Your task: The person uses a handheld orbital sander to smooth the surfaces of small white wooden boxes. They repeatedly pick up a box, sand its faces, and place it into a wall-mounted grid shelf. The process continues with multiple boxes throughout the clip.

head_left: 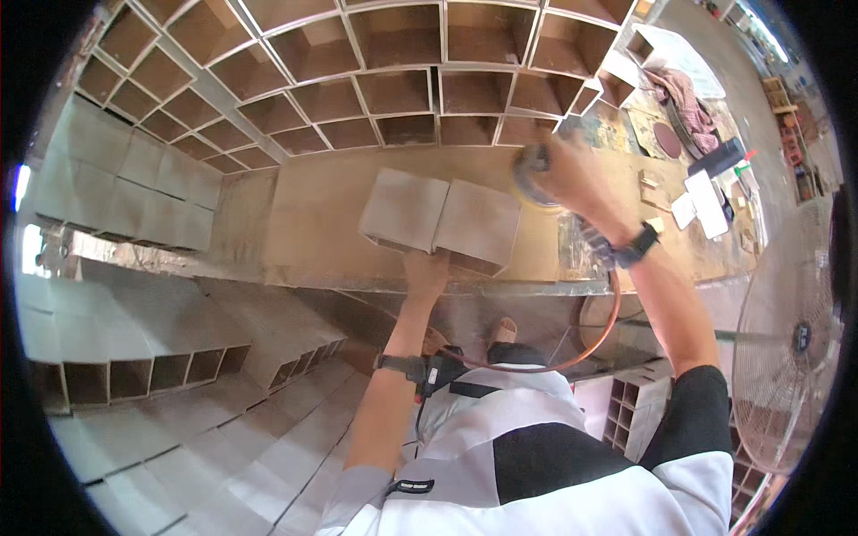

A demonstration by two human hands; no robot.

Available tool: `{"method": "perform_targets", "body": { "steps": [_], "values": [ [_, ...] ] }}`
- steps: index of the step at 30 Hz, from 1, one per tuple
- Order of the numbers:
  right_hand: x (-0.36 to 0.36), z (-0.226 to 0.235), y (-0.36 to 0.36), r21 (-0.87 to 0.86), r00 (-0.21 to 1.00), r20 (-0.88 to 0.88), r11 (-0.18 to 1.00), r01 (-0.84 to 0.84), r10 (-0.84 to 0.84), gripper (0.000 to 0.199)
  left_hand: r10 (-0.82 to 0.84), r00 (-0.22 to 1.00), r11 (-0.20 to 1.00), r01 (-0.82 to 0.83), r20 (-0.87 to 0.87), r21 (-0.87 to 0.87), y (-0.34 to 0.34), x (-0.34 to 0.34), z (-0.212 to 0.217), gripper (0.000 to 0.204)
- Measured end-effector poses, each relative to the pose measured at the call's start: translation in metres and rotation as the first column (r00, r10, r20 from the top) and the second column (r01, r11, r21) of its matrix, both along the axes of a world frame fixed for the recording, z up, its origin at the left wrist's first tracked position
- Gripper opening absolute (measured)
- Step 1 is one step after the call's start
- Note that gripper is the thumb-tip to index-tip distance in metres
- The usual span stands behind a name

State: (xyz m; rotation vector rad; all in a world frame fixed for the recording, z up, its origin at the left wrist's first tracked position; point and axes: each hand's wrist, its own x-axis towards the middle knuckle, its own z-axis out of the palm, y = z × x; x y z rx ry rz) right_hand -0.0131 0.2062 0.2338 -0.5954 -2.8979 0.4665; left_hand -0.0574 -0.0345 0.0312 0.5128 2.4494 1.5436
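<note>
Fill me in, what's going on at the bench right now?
A person stands at a wooden workbench. The left hand presses on the near edge of a pale two-cell box section lying on the bench. The right hand holds a round-headed power sander just off the box's far right corner, an orange hose trailing from it. A large grid of wooden cubbyholes stands behind, with more pale box sections stacked at left.

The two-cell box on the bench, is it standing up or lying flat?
Lying flat: the two-cell box rests on a broad side on the workbench, openings facing the person.
</note>
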Motion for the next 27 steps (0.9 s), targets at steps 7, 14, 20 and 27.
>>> {"method": "perform_targets", "body": {
  "steps": [7,14,20,27],
  "values": [
    [0.119,-0.02,0.041,-0.772,0.721,-0.427,0.636,0.025,-0.546,0.051,-0.003,0.917,0.936,-0.138,0.399,0.324,-0.033,-0.005,0.046,0.056],
    [0.208,-0.116,0.084,-0.935,0.399,-0.226,0.082,-0.345,-0.889,0.044,-0.043,0.784,0.796,-0.348,0.619,0.496,-0.085,-0.045,0.053,0.049],
    [0.199,-0.094,0.077,-0.868,0.264,-0.01,-0.123,-0.481,-0.965,0.038,0.132,0.895,0.985,-0.166,0.426,0.043,-0.062,-0.039,0.038,0.047],
    [0.239,-0.197,0.128,-0.889,0.562,-0.231,-0.062,-0.453,-0.794,0.044,0.18,0.969,0.971,-0.202,0.17,0.125,0.007,0.03,0.071,0.033]
  ]
}}
